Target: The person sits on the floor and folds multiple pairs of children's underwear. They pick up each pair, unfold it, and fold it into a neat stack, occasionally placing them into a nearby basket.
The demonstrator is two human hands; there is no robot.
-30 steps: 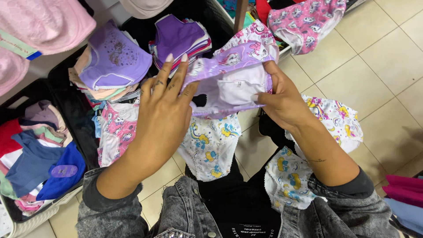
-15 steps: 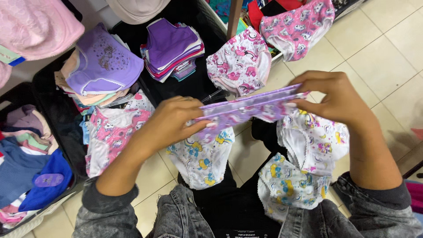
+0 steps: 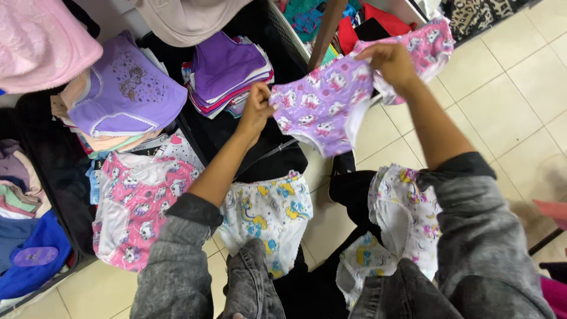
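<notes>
Both my hands hold up a purple pair of children's briefs [image 3: 322, 112] with a white cartoon print, stretched out by its waistband. My left hand [image 3: 257, 109] pinches the left end, and my right hand [image 3: 391, 62] grips the right end, higher and farther away. The briefs hang in the air above a black cloth [image 3: 269, 156]. A white pair with a rainbow print [image 3: 273, 215] lies over my left knee. Another white printed pair [image 3: 401, 218] rests on my right knee.
A stack of purple folded garments [image 3: 227, 74] and a lilac stack [image 3: 124, 94] sit in black bins. A pink printed pair [image 3: 139, 201] lies at the left, another pink pair [image 3: 428, 44] at the upper right. Beige tiled floor [image 3: 508, 112] lies to the right.
The purple briefs went from folded flat near my lap to spread open and lifted. Both hands moved up and away, the right one farthest.
</notes>
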